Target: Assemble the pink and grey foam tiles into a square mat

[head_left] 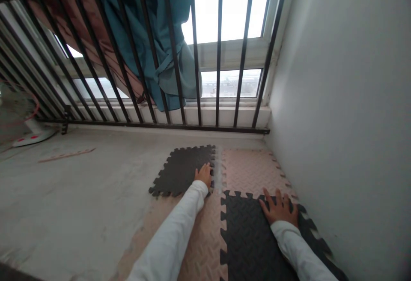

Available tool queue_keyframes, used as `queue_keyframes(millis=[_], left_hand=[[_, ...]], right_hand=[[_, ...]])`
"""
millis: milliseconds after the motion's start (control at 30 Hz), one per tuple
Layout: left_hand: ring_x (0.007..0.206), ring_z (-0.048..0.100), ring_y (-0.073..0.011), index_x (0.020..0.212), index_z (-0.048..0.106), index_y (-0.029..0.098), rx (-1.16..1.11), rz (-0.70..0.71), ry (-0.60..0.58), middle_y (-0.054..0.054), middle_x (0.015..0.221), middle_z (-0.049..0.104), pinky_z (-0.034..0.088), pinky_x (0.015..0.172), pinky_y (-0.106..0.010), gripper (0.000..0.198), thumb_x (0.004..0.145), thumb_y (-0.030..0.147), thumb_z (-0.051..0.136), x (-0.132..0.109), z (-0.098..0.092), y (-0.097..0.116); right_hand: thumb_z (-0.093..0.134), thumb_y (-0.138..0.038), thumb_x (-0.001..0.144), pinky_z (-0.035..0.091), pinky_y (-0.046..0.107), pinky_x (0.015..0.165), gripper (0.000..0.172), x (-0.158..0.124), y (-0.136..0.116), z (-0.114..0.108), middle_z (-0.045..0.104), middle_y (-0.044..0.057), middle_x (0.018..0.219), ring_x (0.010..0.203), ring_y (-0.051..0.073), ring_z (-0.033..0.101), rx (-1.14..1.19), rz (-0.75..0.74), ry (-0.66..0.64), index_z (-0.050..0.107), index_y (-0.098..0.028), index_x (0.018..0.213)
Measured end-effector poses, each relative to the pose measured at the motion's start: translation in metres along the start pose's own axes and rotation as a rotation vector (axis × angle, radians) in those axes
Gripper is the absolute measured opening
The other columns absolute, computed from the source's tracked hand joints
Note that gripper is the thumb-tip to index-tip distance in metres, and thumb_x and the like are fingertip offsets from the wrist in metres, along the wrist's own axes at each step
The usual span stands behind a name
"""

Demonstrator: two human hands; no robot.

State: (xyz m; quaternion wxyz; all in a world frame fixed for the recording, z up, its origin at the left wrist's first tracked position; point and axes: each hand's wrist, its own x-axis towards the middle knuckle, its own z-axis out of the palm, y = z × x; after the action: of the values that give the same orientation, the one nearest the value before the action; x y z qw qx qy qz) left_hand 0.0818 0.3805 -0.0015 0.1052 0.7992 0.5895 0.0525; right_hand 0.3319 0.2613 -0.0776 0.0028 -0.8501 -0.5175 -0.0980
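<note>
My left hand (204, 174) lies on the right edge of a loose dark grey foam mat tile (183, 169), fingers stretched forward. A narrow gap separates that tile from a pink foam tile (248, 167) to its right. My right hand (281, 209) rests with spread fingers on the far edge of a black foam tile (250, 238), where it meets the pink one. Left of the black tile, a beige-pink foam tile (205, 234) lies joined to it by interlocking teeth. My left forearm covers part of this tile.
A black metal railing (218, 79) runs in front of the windows, with a teal curtain (150, 37) behind it. A white wall (346, 101) borders the mats on the right. On the pale floor (90, 195) are a thin strip (67, 155) and a fan (34, 131).
</note>
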Motion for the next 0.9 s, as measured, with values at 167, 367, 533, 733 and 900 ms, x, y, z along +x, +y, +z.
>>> queue_keyframes(millis=[167,367,533,733,900], left_hand=[[0.127,0.015,-0.0169,0.123,0.035,0.022,0.005,0.105,-0.053,-0.002,0.139,0.022,0.014,0.101,-0.055,0.049,0.077,0.010,0.028,0.025,0.038,0.036],[0.128,0.014,-0.0181,0.120,0.038,0.024,0.042,0.156,-0.109,-0.002,0.139,0.023,0.012,0.098,-0.061,0.046,0.077,0.010,0.028,0.033,0.053,0.037],[0.128,0.014,-0.0177,0.119,0.038,0.026,0.033,0.141,-0.105,-0.001,0.139,0.023,0.011,0.097,-0.061,0.046,0.077,0.008,0.029,0.042,0.053,0.035],[0.127,0.018,-0.0165,0.119,0.039,0.028,-0.012,0.150,-0.087,0.000,0.137,0.028,0.010,0.098,-0.060,0.047,0.076,0.010,0.030,0.045,0.055,0.031],[0.127,0.016,-0.0169,0.125,0.032,0.030,0.038,0.221,-0.038,0.003,0.138,0.025,0.008,0.099,-0.058,0.043,0.083,0.027,0.025,0.036,0.059,0.028]], right_hand=[[0.030,-0.055,0.076,0.013,0.053,0.094,0.052,-0.002,-0.001,0.001,0.033,0.007,0.134,0.122,0.031,0.024,-0.027,0.006,0.060,0.035,-0.036,0.124],[0.030,-0.054,0.078,0.015,0.052,0.094,0.049,-0.006,0.000,-0.005,0.034,0.008,0.133,0.120,0.030,0.028,-0.039,-0.028,0.081,0.035,-0.037,0.124],[0.030,-0.051,0.078,0.014,0.052,0.094,0.048,-0.008,-0.002,-0.008,0.034,0.009,0.133,0.120,0.031,0.028,-0.042,-0.022,0.110,0.038,-0.036,0.123],[0.029,-0.052,0.078,0.014,0.054,0.093,0.049,-0.007,-0.001,-0.006,0.034,0.007,0.133,0.121,0.031,0.027,-0.040,-0.020,0.087,0.034,-0.037,0.124],[0.029,-0.054,0.078,0.014,0.055,0.093,0.051,-0.006,0.000,-0.006,0.033,0.007,0.134,0.121,0.031,0.025,-0.045,-0.023,0.060,0.033,-0.037,0.125]])
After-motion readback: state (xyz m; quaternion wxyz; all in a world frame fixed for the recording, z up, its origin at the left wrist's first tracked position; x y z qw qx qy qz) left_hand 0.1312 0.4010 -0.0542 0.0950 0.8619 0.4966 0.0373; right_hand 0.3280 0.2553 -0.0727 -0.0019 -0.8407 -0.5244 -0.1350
